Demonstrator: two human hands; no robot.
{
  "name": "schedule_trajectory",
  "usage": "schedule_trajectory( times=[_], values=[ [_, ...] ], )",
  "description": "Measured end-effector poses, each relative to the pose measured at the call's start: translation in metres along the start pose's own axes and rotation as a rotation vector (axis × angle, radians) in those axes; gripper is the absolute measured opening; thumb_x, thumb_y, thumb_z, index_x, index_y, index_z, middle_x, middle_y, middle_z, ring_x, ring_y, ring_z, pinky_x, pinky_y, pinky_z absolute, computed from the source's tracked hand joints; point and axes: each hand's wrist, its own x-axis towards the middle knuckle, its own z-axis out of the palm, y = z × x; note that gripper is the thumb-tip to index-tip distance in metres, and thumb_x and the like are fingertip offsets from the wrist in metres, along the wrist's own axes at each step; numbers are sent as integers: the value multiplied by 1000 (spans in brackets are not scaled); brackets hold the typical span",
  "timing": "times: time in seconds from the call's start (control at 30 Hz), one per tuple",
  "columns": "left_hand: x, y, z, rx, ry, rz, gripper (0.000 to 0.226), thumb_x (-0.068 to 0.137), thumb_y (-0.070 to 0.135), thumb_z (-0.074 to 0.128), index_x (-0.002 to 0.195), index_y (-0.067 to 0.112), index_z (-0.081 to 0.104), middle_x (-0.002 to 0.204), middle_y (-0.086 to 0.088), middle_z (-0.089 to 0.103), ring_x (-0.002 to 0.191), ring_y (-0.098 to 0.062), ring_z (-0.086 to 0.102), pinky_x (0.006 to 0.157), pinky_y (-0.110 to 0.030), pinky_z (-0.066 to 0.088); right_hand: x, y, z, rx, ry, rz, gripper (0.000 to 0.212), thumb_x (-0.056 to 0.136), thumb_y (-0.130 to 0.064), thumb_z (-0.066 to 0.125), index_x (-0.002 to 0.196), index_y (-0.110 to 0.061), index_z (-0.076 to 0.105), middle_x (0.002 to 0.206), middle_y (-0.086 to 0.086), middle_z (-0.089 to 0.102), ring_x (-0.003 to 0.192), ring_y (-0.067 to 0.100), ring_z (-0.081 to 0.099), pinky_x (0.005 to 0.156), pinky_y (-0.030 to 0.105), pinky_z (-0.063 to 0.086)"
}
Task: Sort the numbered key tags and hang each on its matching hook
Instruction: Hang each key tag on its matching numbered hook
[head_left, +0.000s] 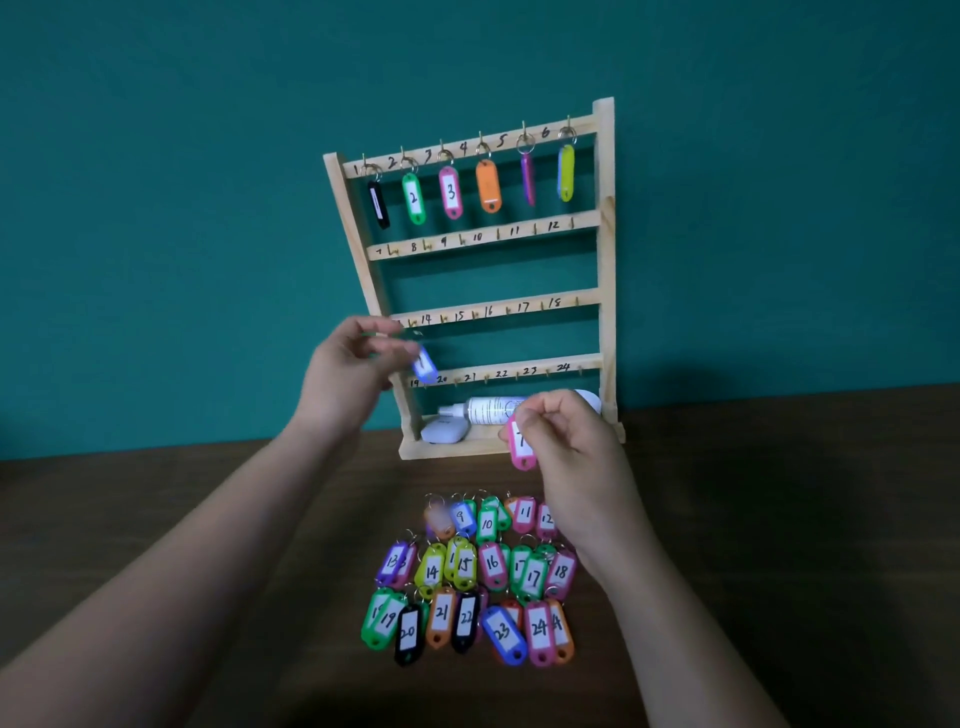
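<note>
Wooden rack (605, 260) stands at back of surface (779, 519), top row filled. Left hand (348, 364) pinches blue tag (424, 365), hanging lengthwise, below hook 7 (395, 252), nearer it. Right hand (566, 441) pinches pink tag (521, 449), seemingly 7, lower right, farther off. Other tags (464, 566) lie in rows nearby.

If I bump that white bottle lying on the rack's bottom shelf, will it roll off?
The white bottle is round and lies on its side, so it probably rolls easily. The front lip of the rack would likely catch it. Looks plastic, probably light.
</note>
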Motion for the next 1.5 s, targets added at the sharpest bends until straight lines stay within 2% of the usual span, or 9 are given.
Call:
schedule_trajectory(
  times=[0.17, 0.3, 0.7, 0.93, 1.0, 1.13, 1.23, 1.33, 1.5],
  values=[
    [40, 29, -7, -62, 178, 108, 27, 88, 18, 85, 101, 23, 61, 93, -10, 71, 84, -14, 73, 63, -21, 51, 1, 1, 3, -14, 12, 20, 13, 109, -28, 59, 99, -27, 67, 93, -1, 77, 85, 12, 71, 73, 18, 52],
    [57, 46, -1, -86, 206, 194, 22, 92, 13, 80, 97, 20, 59, 85, -4, 61, 79, -12, 68, 63, -13, 50, 2, 1, 6, -33, 21, 10, 13, 108, -28, 59, 98, -30, 67, 93, -5, 76, 83, 9, 69, 69, 12, 51],
    [64, 37, 0, -6, 193, 62, 24, 90, 16, 82, 94, 21, 58, 91, -5, 63, 76, -11, 65, 59, -17, 47, 1, 3, 3, 1, 14, 25, 13, 109, -27, 60, 98, -29, 68, 93, -7, 78, 87, 7, 71, 72, 10, 51],
    [20, 13, 9, 120, 63, -22, 12, 93, 25, 78, 96, 21, 67, 91, 3, 74, 72, -3, 63, 60, -17, 45, 1, 4, 1, 14, 18, 41, 11, 109, -30, 60, 103, -30, 68, 97, -12, 79, 88, 3, 72, 71, 9, 51],
    [0, 12, 15, 129, -51, -12, 2, 96, 26, 73, 95, 23, 73, 91, 6, 78, 72, 1, 64, 60, -10, 46, 2, 3, 1, 25, 16, 42, 10, 110, -30, 59, 104, -29, 68, 97, -15, 79, 87, 2, 72, 72, 10, 51],
    [-37, 19, 32, 172, -346, 37, 19, 102, 41, 67, 102, 26, 79, 98, 3, 80, 79, -2, 66, 62, -11, 47, 3, 2, 0, 50, 26, 36, 10, 110, -30, 59, 107, -26, 68, 97, -13, 79, 88, 1, 72, 74, 13, 52],
    [-57, 27, 42, 164, -474, 64, 24, 104, 42, 65, 104, 24, 80, 93, 6, 79, 78, -2, 65, 68, -10, 46, 2, 2, 0, 46, 30, 25, 10, 109, -30, 60, 107, -24, 68, 96, -12, 79, 90, 2, 73, 74, 13, 53],
    [-67, 30, 48, 102, -520, 88, 18, 103, 29, 68, 101, 16, 80, 78, 10, 73, 71, 1, 60, 66, -8, 44, 2, 3, 0, 38, 34, 29, 10, 109, -29, 60, 107, -24, 68, 98, -9, 79, 91, 5, 73, 75, 15, 54],
    [-66, 23, 48, 51, -494, 77, 10, 98, 20, 74, 100, 12, 79, 76, 6, 72, 68, -3, 58, 63, -11, 43, 2, 5, -1, 32, 54, 31, 8, 109, -28, 62, 108, -23, 68, 98, -7, 78, 92, 5, 73, 78, 20, 57]
  ],
)
